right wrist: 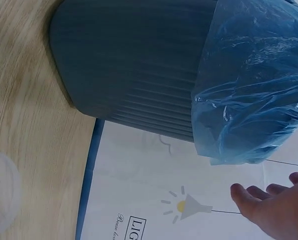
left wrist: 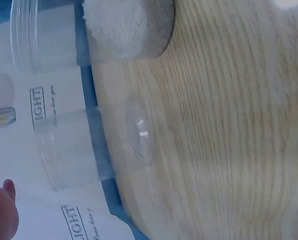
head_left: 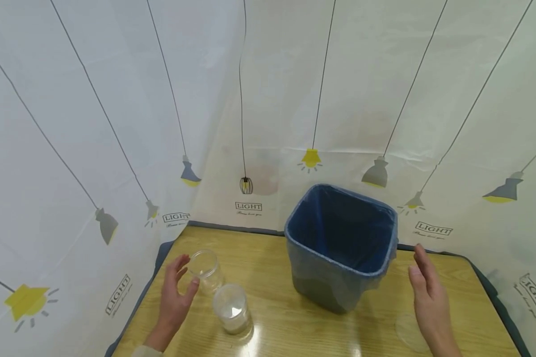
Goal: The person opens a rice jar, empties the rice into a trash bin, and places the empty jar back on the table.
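Observation:
My left hand (head_left: pixel 174 300) is held with fingers spread and thumb apart, beside an empty clear plastic jar (head_left: pixel 207 271) without a lid; in the left wrist view a gap shows between them. Closer to me stands a second clear jar (head_left: pixel 232 310), which holds white granules (left wrist: pixel 126 27) in the left wrist view. My right hand (head_left: pixel 430 297) hovers to the right of a bin (head_left: pixel 314 282) lined with a blue plastic bag (right wrist: pixel 248 85), fingers extended and holding nothing. Under that hand, a clear round lid-like disc (head_left: pixel 408 332) lies on the table, partly hidden.
The bin stands upright on the wood-grain table (head_left: pixel 268 258), near its back edge. White sheeting (head_left: pixel 277 99) printed with hanging lamps encloses the table at the back and both sides.

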`<state>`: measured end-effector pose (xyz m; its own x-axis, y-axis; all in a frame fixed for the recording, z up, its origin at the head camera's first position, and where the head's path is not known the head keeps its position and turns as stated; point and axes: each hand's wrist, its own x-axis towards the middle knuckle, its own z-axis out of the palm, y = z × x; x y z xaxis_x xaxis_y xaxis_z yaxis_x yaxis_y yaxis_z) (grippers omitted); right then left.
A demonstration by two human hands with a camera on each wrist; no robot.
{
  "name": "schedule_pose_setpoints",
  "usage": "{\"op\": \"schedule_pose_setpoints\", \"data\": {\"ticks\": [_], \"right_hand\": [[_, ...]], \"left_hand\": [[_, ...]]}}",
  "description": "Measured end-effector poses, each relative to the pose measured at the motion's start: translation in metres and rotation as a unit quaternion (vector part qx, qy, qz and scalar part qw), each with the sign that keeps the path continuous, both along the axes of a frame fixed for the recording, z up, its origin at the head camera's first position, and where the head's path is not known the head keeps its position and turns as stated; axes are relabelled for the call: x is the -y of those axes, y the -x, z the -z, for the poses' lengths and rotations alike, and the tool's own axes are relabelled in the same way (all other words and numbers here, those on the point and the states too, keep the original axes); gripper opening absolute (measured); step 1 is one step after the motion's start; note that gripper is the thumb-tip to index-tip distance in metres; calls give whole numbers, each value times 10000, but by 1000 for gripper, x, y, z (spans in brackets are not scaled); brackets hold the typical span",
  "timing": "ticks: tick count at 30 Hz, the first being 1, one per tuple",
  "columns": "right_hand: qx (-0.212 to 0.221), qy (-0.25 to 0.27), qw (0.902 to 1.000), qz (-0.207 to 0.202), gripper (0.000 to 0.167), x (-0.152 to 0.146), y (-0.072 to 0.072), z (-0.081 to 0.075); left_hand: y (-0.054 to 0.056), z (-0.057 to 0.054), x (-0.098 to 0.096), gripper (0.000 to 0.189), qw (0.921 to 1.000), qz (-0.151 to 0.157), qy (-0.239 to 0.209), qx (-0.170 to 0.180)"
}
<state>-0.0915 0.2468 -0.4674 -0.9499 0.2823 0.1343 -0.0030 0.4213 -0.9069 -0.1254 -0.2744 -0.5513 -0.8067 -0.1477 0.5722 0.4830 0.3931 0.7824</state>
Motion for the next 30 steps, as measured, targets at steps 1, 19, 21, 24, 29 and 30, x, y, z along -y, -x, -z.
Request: {"op": "schedule_pose_setpoints", "data": {"ticks": [1, 19, 21, 24, 29, 30], "right_hand": [[-16, -6, 10000, 18, 60, 0, -1, 0], [-685, -435, 9967, 7, 55, -9, -19, 13], [-556, -416, 9976, 14, 56, -9, -20, 14], [-441, -342, 9984, -8, 56, -9, -22, 16], [-462, -272, 9985, -70, 55, -9, -21, 21], [-479, -280, 9984, -75, 55, -8, -21, 22]], "left_hand": [[-1, 0, -3, 68, 9998, 72, 60, -175], [-46, 52, -42, 101, 9957, 642, 462, 485], [-49, 55, -45, 104, 9928, 553, 308, 1021], [-49, 60, -48, 112, 9819, 574, 116, 1802], [-41, 74, -50, 120, 9640, 763, 109, 2543], [-40, 77, -50, 119, 9629, 747, 173, 2587]]}}
